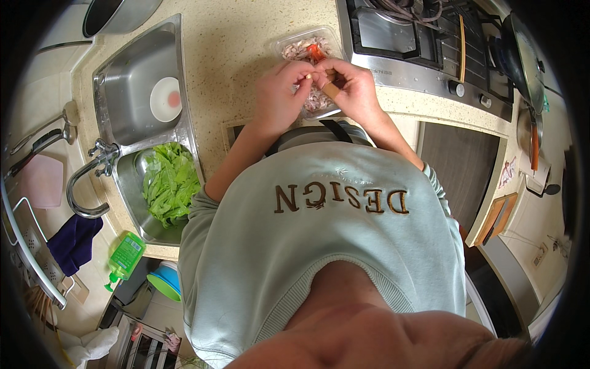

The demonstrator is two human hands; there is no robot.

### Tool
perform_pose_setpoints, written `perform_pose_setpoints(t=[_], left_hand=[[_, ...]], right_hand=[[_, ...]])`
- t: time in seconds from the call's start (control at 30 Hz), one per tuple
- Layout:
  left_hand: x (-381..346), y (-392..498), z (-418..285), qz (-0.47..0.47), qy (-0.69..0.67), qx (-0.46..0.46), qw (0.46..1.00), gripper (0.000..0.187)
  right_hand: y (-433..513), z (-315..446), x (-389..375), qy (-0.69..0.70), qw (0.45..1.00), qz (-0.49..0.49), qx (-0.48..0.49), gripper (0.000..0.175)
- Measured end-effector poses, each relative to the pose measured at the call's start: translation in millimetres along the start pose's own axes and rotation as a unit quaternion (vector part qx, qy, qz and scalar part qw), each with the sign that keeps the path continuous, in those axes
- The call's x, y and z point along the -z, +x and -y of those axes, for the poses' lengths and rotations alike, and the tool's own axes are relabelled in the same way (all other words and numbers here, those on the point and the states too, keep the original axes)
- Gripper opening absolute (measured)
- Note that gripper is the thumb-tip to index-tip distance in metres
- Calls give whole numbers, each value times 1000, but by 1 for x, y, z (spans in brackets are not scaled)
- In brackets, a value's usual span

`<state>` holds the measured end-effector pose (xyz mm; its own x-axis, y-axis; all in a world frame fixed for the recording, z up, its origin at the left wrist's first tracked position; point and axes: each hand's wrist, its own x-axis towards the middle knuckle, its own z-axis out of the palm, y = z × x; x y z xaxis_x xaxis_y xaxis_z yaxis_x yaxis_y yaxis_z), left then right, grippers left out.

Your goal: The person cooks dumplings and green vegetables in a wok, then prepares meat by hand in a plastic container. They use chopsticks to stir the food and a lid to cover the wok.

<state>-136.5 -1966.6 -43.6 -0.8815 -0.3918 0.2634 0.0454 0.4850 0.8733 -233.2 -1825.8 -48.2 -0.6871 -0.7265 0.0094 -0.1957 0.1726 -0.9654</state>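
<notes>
A clear plastic tub (321, 102) of small purplish-white pieces, perhaps garlic cloves, sits on the counter before me. Something red (315, 52) lies on the pieces at its far part. Above the tub my left hand (285, 90) pinches a small pale piece (309, 76) between thumb and forefinger. My right hand (352, 87) is close against it, fingers curled and fingertips meeting those of the left. A tan band, like a plaster, is around one right finger. What lies inside the right fingers is hidden.
On the left, a double steel sink (124, 92) holds a white bowl (166, 99) and leafy greens (170, 184), beside a faucet (92, 180) and green soap bottle (124, 256). A gas stove (405, 78) with chopsticks (462, 48) stands right of the tub.
</notes>
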Motion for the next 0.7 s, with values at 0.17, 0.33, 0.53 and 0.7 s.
perform_pose_setpoints(t=[0.17, 0.33, 0.53, 0.7], left_hand=[[-3, -1, 2, 22, -47, 23, 998, 13], [-9, -5, 15, 28, -243, 101, 964, 12], [-6, -4, 21, 19, -343, 150, 927, 14], [-1, -4, 17, 58, -291, 151, 943, 18]], right_hand=[[5, -3, 1, 19, 999, -1, -33, 6], [3, 3, 1, -5, 999, 19, -39, 5], [3, 3, 4, -38, 999, -3, -25, 10], [-1, 2, 2, -9, 1000, 18, -4, 13]])
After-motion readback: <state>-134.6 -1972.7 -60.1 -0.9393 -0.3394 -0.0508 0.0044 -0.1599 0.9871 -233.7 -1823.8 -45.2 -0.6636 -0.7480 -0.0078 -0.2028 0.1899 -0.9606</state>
